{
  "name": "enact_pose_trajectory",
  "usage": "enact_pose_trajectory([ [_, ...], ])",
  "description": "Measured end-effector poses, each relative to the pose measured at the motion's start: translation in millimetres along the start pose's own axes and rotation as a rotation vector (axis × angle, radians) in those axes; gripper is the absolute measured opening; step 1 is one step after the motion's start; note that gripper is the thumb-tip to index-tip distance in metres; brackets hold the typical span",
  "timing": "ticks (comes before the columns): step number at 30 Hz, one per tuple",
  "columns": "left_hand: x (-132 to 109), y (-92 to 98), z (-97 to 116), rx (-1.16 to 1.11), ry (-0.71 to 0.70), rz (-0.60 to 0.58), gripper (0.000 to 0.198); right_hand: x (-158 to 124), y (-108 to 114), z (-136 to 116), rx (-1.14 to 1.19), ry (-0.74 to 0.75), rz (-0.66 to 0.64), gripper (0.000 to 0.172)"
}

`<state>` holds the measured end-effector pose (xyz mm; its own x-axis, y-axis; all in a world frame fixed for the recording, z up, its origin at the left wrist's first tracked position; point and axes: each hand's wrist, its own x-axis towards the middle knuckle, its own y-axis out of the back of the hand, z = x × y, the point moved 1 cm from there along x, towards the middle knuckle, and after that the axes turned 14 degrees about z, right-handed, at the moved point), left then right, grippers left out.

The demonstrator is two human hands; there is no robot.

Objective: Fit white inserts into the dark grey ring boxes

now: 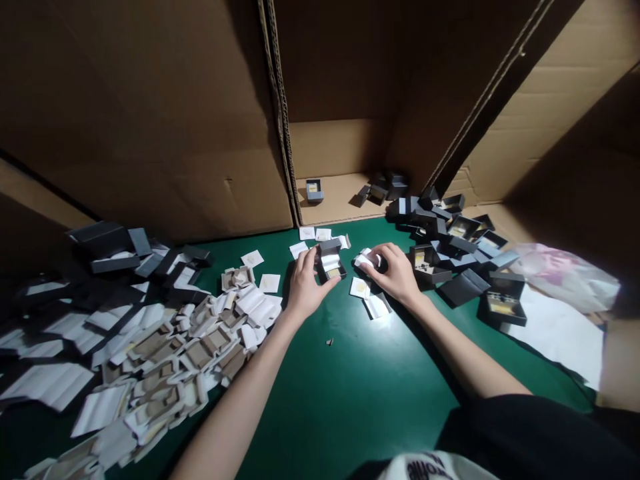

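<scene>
My left hand is closed around a small black box, which stands with its lid up on the green table. White lining and a yellowish patch show inside it. To the right, my right hand pinches a small white folded card piece, partly hidden by the fingers. Just below that hand lie a white square card and a white folded strip with a dark edge. Several more white square cards are scattered beyond and left of my left hand.
Folded white and grey card inserts are heaped at left, beside dark boxes and lids. More open black boxes pile up at right, near a plastic bag and white paper. Cardboard walls enclose the back of the green table.
</scene>
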<state>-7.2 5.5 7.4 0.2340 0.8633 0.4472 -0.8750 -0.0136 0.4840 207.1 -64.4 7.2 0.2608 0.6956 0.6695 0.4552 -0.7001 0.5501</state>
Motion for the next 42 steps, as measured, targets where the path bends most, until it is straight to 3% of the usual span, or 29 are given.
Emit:
enact_pose_trajectory([
  [7,0,-1.0,-2,0.026,-0.014,-0.041,0.071,-2,0,-4,0.069,0.114,-0.120,0.017],
  [11,1,-2.3,-3,0.039,-0.029,-0.059,0.072,1,5,-11,0.235,0.090,-0.083,0.016],
  [15,1,-3.2,-4,0.027,-0.051,-0.071,0.074,3,10,-24,0.309,0.188,-0.085,0.015],
  [20,-1,-3.7,0,0.052,-0.097,-0.152,0.075,1,8,-35,0.244,0.336,-0.194,0.013],
  [30,-3,-3.8,2,0.058,-0.129,-0.202,0.075,0,5,-41,0.117,0.400,-0.304,0.012],
  [37,-3,-3.7,1,0.002,-0.096,-0.199,0.076,-5,2,-42,0.034,0.336,-0.345,0.030],
  [42,-2,-5.3,-3,-0.026,-0.026,-0.177,0.077,-5,3,-39,0.164,0.357,-0.350,0.035],
])
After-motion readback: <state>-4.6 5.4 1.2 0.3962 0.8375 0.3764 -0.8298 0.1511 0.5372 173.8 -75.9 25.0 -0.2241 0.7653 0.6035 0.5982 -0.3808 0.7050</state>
